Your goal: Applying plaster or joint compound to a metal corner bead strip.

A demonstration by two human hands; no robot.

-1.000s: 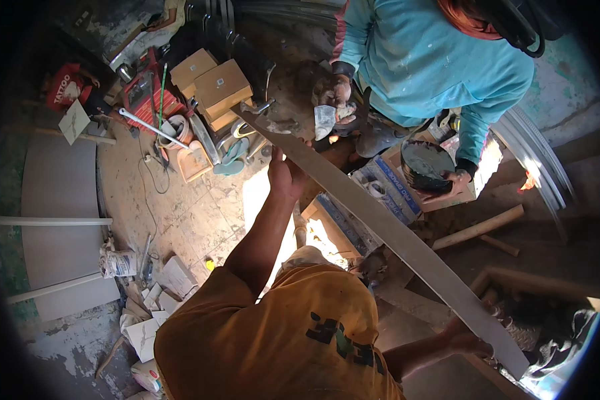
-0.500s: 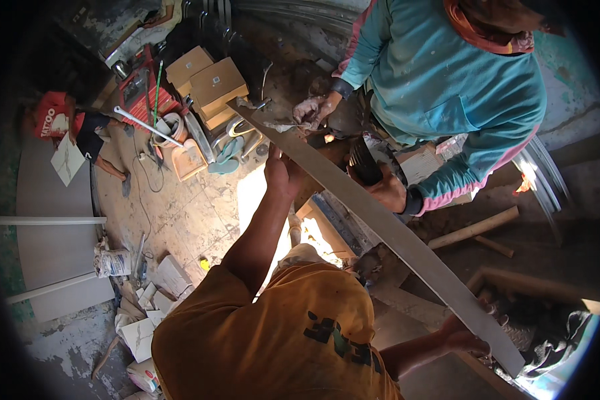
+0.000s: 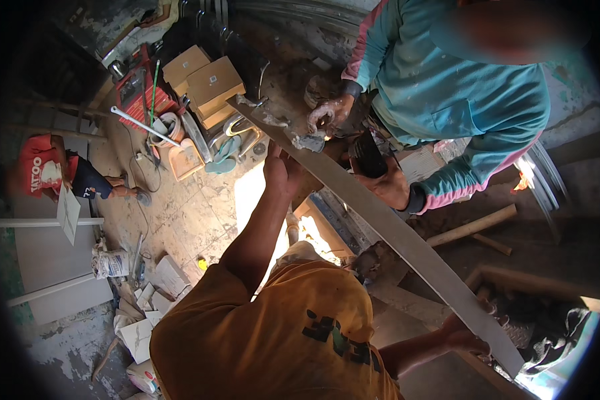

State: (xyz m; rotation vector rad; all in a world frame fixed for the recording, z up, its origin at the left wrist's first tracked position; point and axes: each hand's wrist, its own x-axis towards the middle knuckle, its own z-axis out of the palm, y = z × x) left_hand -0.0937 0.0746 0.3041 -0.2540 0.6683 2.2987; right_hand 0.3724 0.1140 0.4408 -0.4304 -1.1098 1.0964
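A long, narrow grey-brown board [image 3: 380, 217] slants across the view from upper middle to lower right. My left hand [image 3: 283, 172] is closed on its far part from the near side, the fingers partly hidden by the board. Near its lower right end, my right hand [image 3: 465, 335] grips the edge. Grey paste [image 3: 268, 119] lies in lumps at the far end. Opposite me, a person in a teal top [image 3: 447, 110] has one hand [image 3: 333, 115] just above the board beside a grey lump [image 3: 310, 142]. That person's other hand [image 3: 388, 185] holds a dark container [image 3: 367, 155].
Cardboard boxes [image 3: 213, 85], a dustpan [image 3: 185, 160] and sandals [image 3: 225, 155] sit at upper left. Another person in red [image 3: 43, 167] holds a pale tile [image 3: 68, 212]. Broken tiles [image 3: 140, 337] lie at lower left; a wooden pole [image 3: 473, 225] lies right of the board.
The teal-topped person's hand has shifted slightly, and a larger grey lump now shows on the board below it. The person in red has moved right with the tile. My hands hold their places.
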